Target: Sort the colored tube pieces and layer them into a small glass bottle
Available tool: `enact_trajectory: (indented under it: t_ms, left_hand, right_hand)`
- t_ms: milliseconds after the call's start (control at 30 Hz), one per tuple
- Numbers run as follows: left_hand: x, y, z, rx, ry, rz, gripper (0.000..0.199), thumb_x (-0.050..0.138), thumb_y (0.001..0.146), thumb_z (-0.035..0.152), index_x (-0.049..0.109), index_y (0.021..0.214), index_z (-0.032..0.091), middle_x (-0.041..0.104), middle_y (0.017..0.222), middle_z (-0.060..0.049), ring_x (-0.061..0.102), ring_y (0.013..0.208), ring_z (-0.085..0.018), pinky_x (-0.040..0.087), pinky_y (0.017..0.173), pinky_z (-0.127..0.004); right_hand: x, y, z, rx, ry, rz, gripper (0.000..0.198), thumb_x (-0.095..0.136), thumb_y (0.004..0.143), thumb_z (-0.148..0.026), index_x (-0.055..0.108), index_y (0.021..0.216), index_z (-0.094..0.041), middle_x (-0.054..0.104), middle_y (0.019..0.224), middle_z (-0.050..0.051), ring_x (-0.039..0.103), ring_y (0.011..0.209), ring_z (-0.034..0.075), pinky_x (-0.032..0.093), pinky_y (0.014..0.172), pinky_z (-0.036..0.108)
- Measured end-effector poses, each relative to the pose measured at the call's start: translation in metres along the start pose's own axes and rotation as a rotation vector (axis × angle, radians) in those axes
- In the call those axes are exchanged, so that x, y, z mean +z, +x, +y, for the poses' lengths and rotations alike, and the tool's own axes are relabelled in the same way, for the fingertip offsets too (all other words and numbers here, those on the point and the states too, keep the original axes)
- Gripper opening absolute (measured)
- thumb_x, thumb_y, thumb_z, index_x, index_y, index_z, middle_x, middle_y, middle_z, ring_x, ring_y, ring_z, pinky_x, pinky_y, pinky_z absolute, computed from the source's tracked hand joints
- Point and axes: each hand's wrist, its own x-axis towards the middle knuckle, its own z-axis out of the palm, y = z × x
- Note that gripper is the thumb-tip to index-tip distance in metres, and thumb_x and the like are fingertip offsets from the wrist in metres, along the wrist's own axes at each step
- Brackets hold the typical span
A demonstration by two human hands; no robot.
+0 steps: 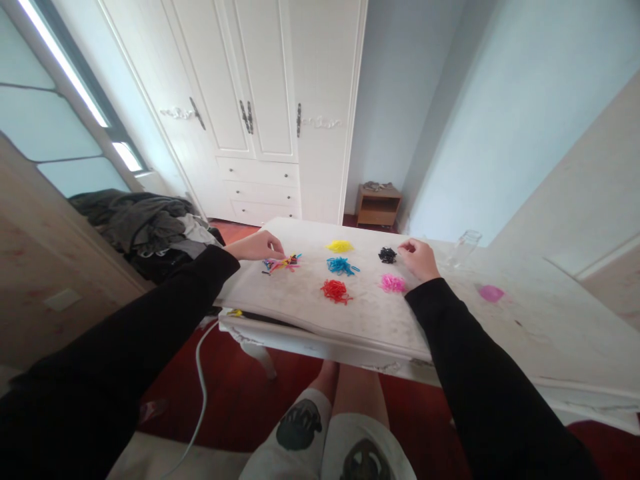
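Note:
My left hand reaches from the left, its fingertips bent together at a pile of mixed-colour small bands. Whether a band is between those fingers is too small to tell. On the other side, my right hand is closed in a pinch beside the pile of black bands; what it pinches, if anything, cannot be made out. Between the hands lie separate heaps of yellow bands, blue bands and red bands. Pink bands lie just below the black ones.
The heaps rest on a white table. To the right are a clear glass and a flat pink item. Clothes are heaped at the left. Behind stand a white wardrobe and a small wooden cabinet.

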Motion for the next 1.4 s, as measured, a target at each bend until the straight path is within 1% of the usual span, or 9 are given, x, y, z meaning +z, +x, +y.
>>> enact_trajectory:
  t_ms: [200, 300, 467, 600, 733, 933, 1100, 1300, 1400]
  left_hand:
    - [-0.002, -0.007, -0.004, 0.002, 0.048, -0.069, 0.029, 0.080, 0.064, 0.046, 0.082, 0.076, 0.019, 0.077, 0.076, -0.004, 0.061, 0.068, -0.016, 0.044, 0.066, -0.025]
    - [-0.002, -0.007, -0.007, 0.037, 0.008, -0.057, 0.025, 0.077, 0.067, 0.044, 0.081, 0.072, 0.020, 0.075, 0.072, -0.004, 0.061, 0.067, -0.016, 0.043, 0.064, -0.025]
    - [-0.004, -0.002, -0.011, 0.076, -0.011, -0.005, 0.027, 0.076, 0.070, 0.047, 0.082, 0.077, 0.021, 0.077, 0.076, -0.005, 0.063, 0.069, -0.018, 0.043, 0.063, -0.025]
    - [-0.001, -0.003, -0.004, 0.088, -0.038, -0.036, 0.032, 0.073, 0.074, 0.049, 0.083, 0.083, 0.020, 0.077, 0.076, -0.006, 0.064, 0.069, -0.018, 0.043, 0.064, -0.025]
    - [0.005, -0.005, 0.006, 0.128, -0.042, -0.028, 0.032, 0.075, 0.072, 0.046, 0.084, 0.088, 0.020, 0.078, 0.081, -0.007, 0.064, 0.071, -0.018, 0.044, 0.064, -0.024]
    - [0.011, -0.003, 0.007, 0.105, 0.010, 0.009, 0.028, 0.075, 0.070, 0.047, 0.081, 0.078, 0.020, 0.077, 0.081, -0.006, 0.064, 0.071, -0.018, 0.044, 0.065, -0.026]
    - [0.008, -0.001, 0.006, 0.106, 0.018, 0.015, 0.029, 0.071, 0.073, 0.047, 0.078, 0.078, 0.019, 0.075, 0.081, -0.006, 0.064, 0.074, -0.018, 0.045, 0.068, -0.026]
    - [0.001, -0.001, 0.009, 0.115, -0.064, 0.003, 0.030, 0.072, 0.074, 0.047, 0.073, 0.076, 0.018, 0.074, 0.075, -0.005, 0.064, 0.067, -0.017, 0.046, 0.062, -0.025]
    - [0.002, -0.002, 0.010, 0.114, -0.073, -0.010, 0.024, 0.075, 0.072, 0.041, 0.074, 0.076, 0.017, 0.074, 0.072, -0.004, 0.064, 0.063, -0.016, 0.045, 0.059, -0.023]
  right_hand:
    - [0.001, 0.000, 0.002, -0.010, 0.007, 0.002, 0.009, 0.058, 0.073, -0.028, 0.062, 0.068, -0.021, 0.069, 0.073, 0.005, 0.059, 0.072, 0.021, 0.044, 0.073, 0.033]
    - [0.001, 0.000, 0.002, -0.021, 0.007, 0.000, 0.010, 0.058, 0.073, -0.028, 0.062, 0.068, -0.021, 0.068, 0.072, 0.005, 0.058, 0.070, 0.021, 0.044, 0.072, 0.034]
    - [0.000, -0.001, 0.001, -0.015, 0.008, -0.003, 0.011, 0.058, 0.074, -0.029, 0.062, 0.067, -0.021, 0.068, 0.070, 0.004, 0.058, 0.070, 0.021, 0.044, 0.071, 0.033]
    - [-0.001, -0.002, 0.000, -0.013, 0.008, -0.003, 0.011, 0.058, 0.074, -0.029, 0.063, 0.068, -0.021, 0.069, 0.071, 0.005, 0.058, 0.071, 0.021, 0.045, 0.072, 0.033]
    - [0.000, -0.002, 0.000, -0.008, 0.013, -0.006, 0.011, 0.059, 0.073, -0.029, 0.063, 0.068, -0.021, 0.068, 0.070, 0.005, 0.059, 0.072, 0.021, 0.045, 0.073, 0.033]
    - [0.000, -0.001, 0.001, -0.004, 0.019, -0.005, 0.010, 0.060, 0.074, -0.028, 0.063, 0.067, -0.021, 0.066, 0.068, 0.003, 0.058, 0.071, 0.021, 0.043, 0.071, 0.033]
    - [0.000, -0.002, 0.000, -0.003, 0.024, -0.010, 0.010, 0.061, 0.074, -0.027, 0.062, 0.066, -0.021, 0.066, 0.068, 0.003, 0.058, 0.070, 0.020, 0.043, 0.071, 0.033]
    - [0.001, -0.001, 0.002, -0.010, 0.035, -0.005, 0.011, 0.060, 0.073, -0.029, 0.062, 0.066, -0.021, 0.066, 0.066, 0.003, 0.058, 0.069, 0.020, 0.043, 0.070, 0.033]
    - [0.002, -0.001, 0.003, -0.017, 0.036, -0.006, 0.011, 0.060, 0.073, -0.029, 0.062, 0.066, -0.021, 0.066, 0.066, 0.003, 0.058, 0.069, 0.020, 0.044, 0.069, 0.033]
